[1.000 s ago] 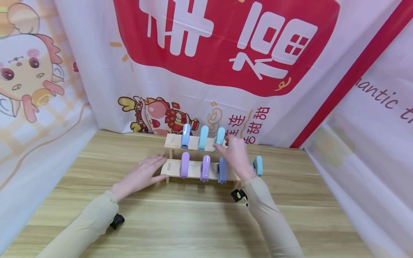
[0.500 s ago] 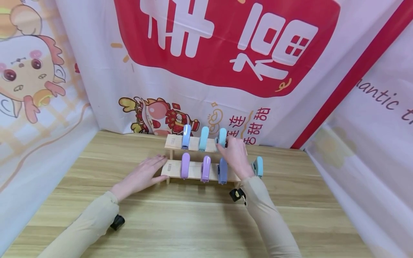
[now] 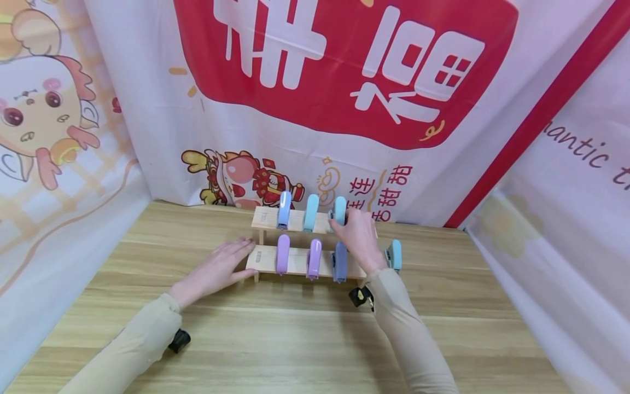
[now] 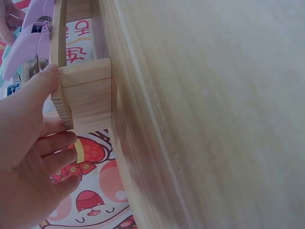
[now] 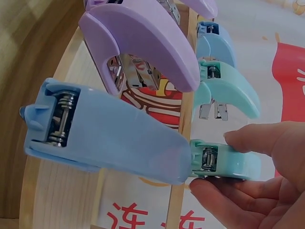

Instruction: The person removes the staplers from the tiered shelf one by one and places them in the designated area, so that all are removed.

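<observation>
My right hand (image 3: 361, 238) pinches a turquoise stapler (image 5: 233, 162) between thumb and fingers, at the right of the upper board of a two-tier wooden rack (image 3: 268, 218). To its left on that board stand another turquoise stapler (image 3: 310, 212) and a blue stapler (image 3: 284, 209). My left hand (image 3: 214, 273) holds the left end of the lower board (image 4: 61, 102), thumb on one edge and index finger at the other. The lower board carries a purple stapler (image 3: 283, 254), a second purple stapler (image 3: 313, 259) and a periwinkle stapler (image 3: 339, 262), which looks large in the right wrist view.
One more turquoise stapler (image 3: 395, 255) stands right of the rack, partly behind my right wrist. The wood-grain table (image 3: 275, 339) extends in front. Printed cloth (image 3: 162, 137) hangs close behind the rack and along both sides.
My right hand and the pinched turquoise stapler have shifted slightly right, with the stapler turned a little. My left hand keeps its place on the rack.
</observation>
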`<state>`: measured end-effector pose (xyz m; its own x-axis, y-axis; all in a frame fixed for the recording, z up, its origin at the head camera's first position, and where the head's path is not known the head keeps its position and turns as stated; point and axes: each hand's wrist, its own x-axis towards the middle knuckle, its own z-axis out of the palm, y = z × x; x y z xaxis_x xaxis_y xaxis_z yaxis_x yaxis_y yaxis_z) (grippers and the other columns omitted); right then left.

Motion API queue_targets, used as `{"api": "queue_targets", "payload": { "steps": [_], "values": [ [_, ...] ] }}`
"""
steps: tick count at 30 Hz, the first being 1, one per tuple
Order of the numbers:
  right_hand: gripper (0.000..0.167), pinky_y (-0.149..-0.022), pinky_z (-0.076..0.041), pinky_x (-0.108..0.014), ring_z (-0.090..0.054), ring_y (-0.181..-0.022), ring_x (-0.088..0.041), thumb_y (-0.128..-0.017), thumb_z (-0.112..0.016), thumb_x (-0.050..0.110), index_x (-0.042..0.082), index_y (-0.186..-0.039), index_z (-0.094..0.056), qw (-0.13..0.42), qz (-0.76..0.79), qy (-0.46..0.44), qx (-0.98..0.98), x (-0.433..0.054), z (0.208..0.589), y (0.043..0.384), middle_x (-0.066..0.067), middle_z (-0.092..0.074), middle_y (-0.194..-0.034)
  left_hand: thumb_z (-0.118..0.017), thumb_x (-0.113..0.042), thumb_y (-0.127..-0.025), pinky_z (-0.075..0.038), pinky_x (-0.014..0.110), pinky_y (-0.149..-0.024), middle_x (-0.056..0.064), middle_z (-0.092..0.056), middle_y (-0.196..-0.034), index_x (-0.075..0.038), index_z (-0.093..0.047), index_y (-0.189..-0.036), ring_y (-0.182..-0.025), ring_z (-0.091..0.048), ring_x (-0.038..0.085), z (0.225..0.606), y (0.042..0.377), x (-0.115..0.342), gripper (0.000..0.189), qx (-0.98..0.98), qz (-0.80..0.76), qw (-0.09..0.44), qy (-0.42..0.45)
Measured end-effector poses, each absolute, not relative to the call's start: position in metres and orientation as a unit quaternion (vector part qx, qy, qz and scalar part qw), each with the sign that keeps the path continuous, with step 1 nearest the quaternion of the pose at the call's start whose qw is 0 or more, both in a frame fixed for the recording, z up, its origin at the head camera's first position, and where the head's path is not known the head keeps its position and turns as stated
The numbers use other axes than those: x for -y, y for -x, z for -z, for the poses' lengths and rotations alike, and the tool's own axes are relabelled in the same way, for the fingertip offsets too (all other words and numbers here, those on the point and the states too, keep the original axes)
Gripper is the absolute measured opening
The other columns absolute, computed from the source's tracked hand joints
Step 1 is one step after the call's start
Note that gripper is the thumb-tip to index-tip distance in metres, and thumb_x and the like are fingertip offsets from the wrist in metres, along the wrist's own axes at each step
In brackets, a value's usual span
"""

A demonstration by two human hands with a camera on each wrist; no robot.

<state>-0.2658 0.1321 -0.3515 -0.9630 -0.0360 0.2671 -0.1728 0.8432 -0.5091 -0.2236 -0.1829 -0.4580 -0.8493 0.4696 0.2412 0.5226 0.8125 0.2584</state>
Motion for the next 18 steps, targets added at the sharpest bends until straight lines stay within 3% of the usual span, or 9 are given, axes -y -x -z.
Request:
{"api": "queue_targets", "payload": {
  "steps": [11, 18],
  "values": [
    [0.02, -0.047, -0.047, -0.02, -0.054, -0.052, -0.013, -0.085, -0.072, 0.019, 0.006, -0.073, -0.063, 0.146, -0.277, -0.053, 0.948, -0.1346, 0.3543, 0.2694, -0.006, -0.066, -0.064, -0.068, -0.043, -0.092, -0.035, 0.061, -0.118, 0.023, -0.047, -0.15, 0.003, -0.045, -0.145, -0.14, -0.044, 0.042, 0.4575, 0.2229, 0.1821, 0.074, 0.949, 0.157, 0.082, 0.26],
    [0.014, -0.049, -0.055, -0.02, -0.065, -0.057, -0.016, -0.084, -0.074, 0.016, 0.003, -0.084, -0.069, 0.147, -0.285, -0.041, 0.946, -0.1376, 0.3545, 0.2703, -0.01, -0.073, -0.075, -0.068, -0.044, -0.092, -0.034, 0.06, -0.118, 0.023, -0.046, -0.15, 0.003, -0.045, -0.146, -0.14, -0.044, 0.042, 0.4581, 0.2235, 0.1829, 0.074, 0.95, 0.155, 0.08, 0.259]
  ]
}}
